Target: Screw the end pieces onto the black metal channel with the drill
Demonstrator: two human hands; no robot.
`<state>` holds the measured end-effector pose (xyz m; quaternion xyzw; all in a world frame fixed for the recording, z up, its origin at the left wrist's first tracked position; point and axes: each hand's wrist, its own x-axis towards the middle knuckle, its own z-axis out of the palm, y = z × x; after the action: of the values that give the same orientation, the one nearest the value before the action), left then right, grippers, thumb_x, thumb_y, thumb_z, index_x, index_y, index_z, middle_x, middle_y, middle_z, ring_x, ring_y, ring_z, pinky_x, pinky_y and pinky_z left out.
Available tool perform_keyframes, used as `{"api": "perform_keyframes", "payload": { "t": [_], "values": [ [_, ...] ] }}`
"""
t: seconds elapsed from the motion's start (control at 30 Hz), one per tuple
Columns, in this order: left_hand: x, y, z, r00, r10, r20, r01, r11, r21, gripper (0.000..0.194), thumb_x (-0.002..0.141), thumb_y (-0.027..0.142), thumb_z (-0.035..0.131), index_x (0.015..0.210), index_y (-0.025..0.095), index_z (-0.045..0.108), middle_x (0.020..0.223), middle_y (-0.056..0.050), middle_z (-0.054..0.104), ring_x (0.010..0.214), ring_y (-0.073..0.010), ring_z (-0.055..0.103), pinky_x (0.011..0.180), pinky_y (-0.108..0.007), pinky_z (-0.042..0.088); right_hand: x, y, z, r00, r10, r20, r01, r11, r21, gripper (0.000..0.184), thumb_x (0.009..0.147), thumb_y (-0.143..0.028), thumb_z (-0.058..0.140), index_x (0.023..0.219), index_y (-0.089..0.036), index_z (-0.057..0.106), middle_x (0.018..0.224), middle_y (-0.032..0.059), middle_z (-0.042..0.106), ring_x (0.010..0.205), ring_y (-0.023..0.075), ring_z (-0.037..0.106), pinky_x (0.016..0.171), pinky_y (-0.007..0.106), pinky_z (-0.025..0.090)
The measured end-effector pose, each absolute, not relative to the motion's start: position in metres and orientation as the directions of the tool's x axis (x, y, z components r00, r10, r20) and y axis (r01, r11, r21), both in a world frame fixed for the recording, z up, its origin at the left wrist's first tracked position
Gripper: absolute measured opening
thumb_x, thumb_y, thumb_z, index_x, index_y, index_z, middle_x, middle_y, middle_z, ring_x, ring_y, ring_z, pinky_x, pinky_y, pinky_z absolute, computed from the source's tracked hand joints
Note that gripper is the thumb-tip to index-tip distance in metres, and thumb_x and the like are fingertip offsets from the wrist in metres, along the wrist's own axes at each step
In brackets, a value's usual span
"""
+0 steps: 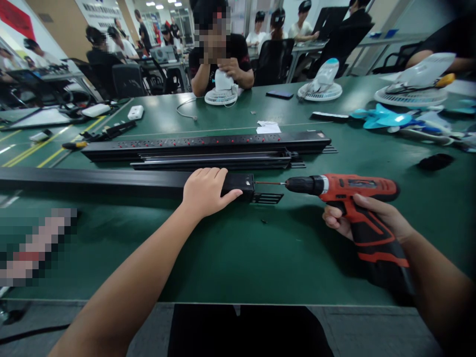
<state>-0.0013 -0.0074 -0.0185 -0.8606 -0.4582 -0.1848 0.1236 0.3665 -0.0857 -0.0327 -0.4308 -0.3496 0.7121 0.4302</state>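
My left hand (206, 191) lies over the right end of a long black power strip housing (111, 181) on the green table, fingers curled on its top, pressing it down. My right hand (366, 218) is wrapped round the grip of a red and black cordless drill (349, 191). The drill lies level, and its thin bit (269, 183) points left at the end face of the housing and touches or nearly touches it. A small black slotted bracket (267, 199) sticks out below that end. A tiny dark screw (263, 220) lies on the table in front.
Two more black power strips (208, 144) lie side by side behind. Across the table a person holds a small white fan (222, 89). More fans (322, 84), blue fan blades (383, 119), a phone (279, 93), paper scraps (267, 127) and a yellow-handled screwdriver (74, 145) lie around.
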Motion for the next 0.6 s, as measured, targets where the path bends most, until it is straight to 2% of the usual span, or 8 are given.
{"api": "perform_keyframes", "payload": {
  "t": [0.6],
  "values": [
    [-0.0008, -0.0079, -0.0171, 0.512, 0.736, 0.443, 0.834, -0.549, -0.051, 0.07, 0.098, 0.071, 0.043, 0.123, 0.012, 0.069, 0.115, -0.015, 0.075, 0.104, -0.0344, 0.07, 0.093, -0.047, 0.051, 0.3633, -0.0871, -0.0281, -0.23, 0.915, -0.332, -0.3, -0.391, -0.87, 0.042, 0.065, -0.05, 0.058, 0.099, -0.026, 0.054, 0.065, -0.0028, 0.052, 0.062, 0.0135, 0.052, 0.06, 0.025, 0.049]
  ]
}}
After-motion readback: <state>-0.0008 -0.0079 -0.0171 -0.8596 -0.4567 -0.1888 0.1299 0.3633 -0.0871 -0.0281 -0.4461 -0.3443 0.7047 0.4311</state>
